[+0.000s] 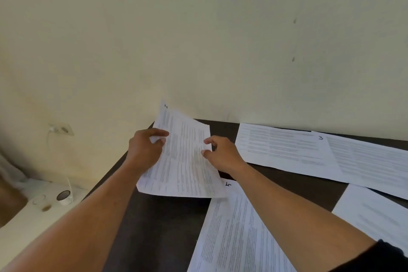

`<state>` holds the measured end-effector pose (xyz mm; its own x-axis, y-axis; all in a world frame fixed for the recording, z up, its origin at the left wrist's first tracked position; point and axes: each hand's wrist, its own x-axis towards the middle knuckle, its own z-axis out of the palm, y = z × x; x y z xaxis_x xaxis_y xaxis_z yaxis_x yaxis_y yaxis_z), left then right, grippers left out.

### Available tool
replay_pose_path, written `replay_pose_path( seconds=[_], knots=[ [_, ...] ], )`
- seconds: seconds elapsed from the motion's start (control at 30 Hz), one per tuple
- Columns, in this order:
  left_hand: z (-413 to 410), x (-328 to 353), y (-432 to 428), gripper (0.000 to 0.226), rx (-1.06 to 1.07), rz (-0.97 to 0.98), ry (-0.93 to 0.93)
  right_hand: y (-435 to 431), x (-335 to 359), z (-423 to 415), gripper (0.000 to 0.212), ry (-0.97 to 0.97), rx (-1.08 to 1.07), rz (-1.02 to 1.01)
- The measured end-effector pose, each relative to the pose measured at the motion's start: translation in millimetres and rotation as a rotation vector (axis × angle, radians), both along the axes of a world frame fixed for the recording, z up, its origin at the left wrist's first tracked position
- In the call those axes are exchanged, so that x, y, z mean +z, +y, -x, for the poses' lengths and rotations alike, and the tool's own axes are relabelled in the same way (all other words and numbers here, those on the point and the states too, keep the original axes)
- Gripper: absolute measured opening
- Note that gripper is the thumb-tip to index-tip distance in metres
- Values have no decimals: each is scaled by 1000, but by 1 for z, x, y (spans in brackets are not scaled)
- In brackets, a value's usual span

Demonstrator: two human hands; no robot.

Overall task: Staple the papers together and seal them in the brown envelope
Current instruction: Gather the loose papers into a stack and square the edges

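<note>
A dark counter [159,227] against a pale wall [198,28] carries loose printed sheets: one marked 3 [284,148] at the back, one marked 5 [234,232] nearer. Both hands lift the page marked 1 [185,161] at the far left corner; left hand [145,150] grip pinches its left edge, right hand [223,153] grip apparently pinches its right.

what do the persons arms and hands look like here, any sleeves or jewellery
Both forearms are bare. The left hand and right hand show no gloves, rings or watch that I can make out. The only clothing in view is the edge of a black sleeve high on the right arm, at the bottom right corner.
</note>
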<state>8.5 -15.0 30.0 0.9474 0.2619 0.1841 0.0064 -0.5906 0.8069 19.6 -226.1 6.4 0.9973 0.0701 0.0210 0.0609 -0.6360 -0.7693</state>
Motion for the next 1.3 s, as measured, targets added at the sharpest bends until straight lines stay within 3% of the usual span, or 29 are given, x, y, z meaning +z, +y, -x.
replay_pose_path(
  seconds=[0.23,0.4,0.57,0.67,0.8,0.9,1.07,1.3],
  knots=[
    [38,79,-41,22,-80,193,-180,-47,79,47,45,-112,-67,-79],
    [65,85,-103,25,-185,258,-197,-130,111,95,38,-148,-180,-88],
    [63,59,-185,26,-337,286,-113,-240,88,126,27,-16,-471,-83],
    [53,38,-229,26,-406,265,-51,-296,58,139,29,180,-704,-125],
    [34,9,-275,26,-451,220,10,-340,15,130,22,308,-851,-173],
    [19,-8,-301,25,-456,200,41,-359,1,109,20,287,-912,-181],
    [-8,-27,-315,25,-461,176,69,-386,-28,57,60,206,-1016,-380],
    [-32,-30,-316,25,-422,238,86,-378,-21,36,53,21,-1173,-539]
  ],
)
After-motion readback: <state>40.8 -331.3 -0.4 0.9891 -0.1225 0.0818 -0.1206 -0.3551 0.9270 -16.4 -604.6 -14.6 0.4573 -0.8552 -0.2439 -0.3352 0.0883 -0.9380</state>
